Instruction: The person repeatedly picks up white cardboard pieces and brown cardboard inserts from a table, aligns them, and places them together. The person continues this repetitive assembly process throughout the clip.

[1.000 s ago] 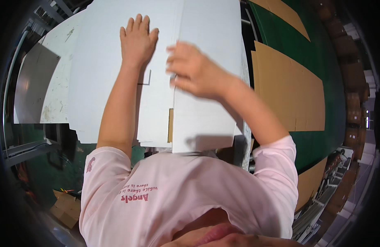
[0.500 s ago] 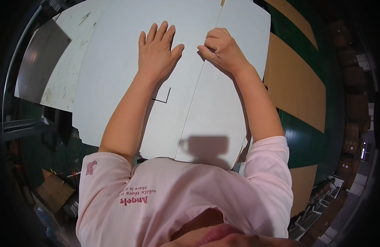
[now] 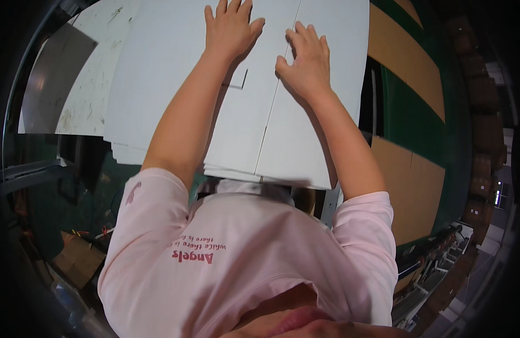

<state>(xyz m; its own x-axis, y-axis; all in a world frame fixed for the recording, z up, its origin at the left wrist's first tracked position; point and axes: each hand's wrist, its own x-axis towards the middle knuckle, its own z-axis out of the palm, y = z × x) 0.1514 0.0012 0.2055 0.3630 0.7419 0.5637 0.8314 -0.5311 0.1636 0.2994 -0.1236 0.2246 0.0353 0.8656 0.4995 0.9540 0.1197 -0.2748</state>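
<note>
A large white cardboard sheet (image 3: 175, 34) lies in front of me on similar sheets, whose edges show at its near side. A long straight seam runs through it away from me, and a thin black L-shaped mark sits left of the seam. My left hand (image 3: 230, 28) rests flat on the sheet beyond the mark, fingers spread, holding nothing. To the right of the seam, my right hand (image 3: 308, 62) touches the sheet with its fingers apart and slightly bent, the fingertips near the seam. Nothing is in it.
Brown cardboard pieces (image 3: 409, 191) lie on a green surface (image 3: 412, 107) to the right. At the left are a scuffed white board (image 3: 91, 84) and a grey panel (image 3: 57, 79). A conveyor-like metal frame (image 3: 434, 276) stands at the lower right, a brown box (image 3: 77, 256) at the lower left.
Both hands have moved farther from my body, and the white sheet has shifted away with them. My right hand has gone from closed fingers to spread ones.
</note>
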